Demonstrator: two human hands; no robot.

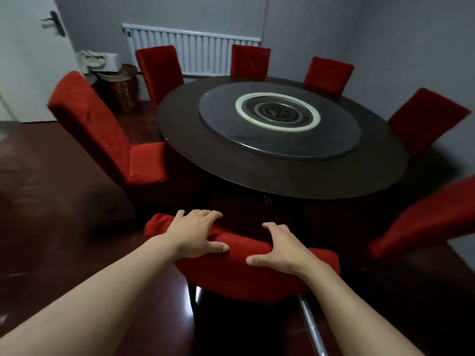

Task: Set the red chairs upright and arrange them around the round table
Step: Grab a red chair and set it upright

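Both the left hand (pixel 196 235) and the right hand (pixel 279 249) grip the top of the nearest red chair (pixel 244 273), which stands upright at the round desk (pixel 231 165), six more red chairs (pixel 102 129) ringing its sides and far edge.

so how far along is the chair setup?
Mostly done: six red fabric-covered chairs stand upright around the dark round wooden table, from the near-left one to the near-right one. In hand: left hand and right hand grip the backrest of the nearest red chair. Left: seating it at the table.
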